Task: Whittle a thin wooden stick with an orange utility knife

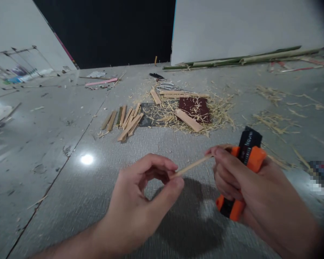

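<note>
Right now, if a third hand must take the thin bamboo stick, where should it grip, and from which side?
Probably at the bare middle of the thin bamboo stick, coming from above. The left hand pinches one end, and the right hand, which holds the orange utility knife, covers the other end.

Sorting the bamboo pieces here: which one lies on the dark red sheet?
The broad, flat pale bamboo slat, lying diagonally across the dark red sheet amid shavings. The other slats lie grouped on bare floor to its left.
</note>
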Available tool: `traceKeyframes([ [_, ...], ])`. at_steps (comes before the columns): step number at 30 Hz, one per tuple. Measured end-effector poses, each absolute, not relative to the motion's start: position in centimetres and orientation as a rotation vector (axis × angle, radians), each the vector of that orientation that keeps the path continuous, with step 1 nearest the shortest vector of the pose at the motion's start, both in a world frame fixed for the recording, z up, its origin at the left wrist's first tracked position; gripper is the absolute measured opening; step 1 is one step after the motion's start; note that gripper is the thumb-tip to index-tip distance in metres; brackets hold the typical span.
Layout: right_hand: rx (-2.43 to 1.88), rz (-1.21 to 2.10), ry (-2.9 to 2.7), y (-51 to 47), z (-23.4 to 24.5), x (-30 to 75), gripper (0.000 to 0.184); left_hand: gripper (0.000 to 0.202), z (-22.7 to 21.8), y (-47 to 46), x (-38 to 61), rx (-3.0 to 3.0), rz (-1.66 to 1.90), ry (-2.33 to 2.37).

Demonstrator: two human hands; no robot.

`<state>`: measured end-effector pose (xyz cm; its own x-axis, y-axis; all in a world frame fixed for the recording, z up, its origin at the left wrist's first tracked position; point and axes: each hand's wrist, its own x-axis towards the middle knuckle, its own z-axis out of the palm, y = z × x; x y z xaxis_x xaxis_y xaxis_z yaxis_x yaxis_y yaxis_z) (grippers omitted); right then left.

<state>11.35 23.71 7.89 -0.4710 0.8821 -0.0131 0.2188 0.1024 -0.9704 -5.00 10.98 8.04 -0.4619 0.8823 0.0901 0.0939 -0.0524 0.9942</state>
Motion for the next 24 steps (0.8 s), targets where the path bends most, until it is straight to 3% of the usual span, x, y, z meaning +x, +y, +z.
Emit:
traceKeyframes([
  [10,-1.142,1.705,-1.438,23.53,8.09,11.41,0.038,0.018,8.09,11.09,-5.06,1.093,1.639,1.776],
  [21,-1.162,1.643,-1.495,23.53,8.02,11.29,0.043,0.018,7.87,10.94,-5.15,1.222,1.687,1.92],
  [24,-1.058,1.689,-1.515,23.44,7.95,11.32,0.053,0.016,7.62,10.79,-5.15,1.235,1.71,1.896],
])
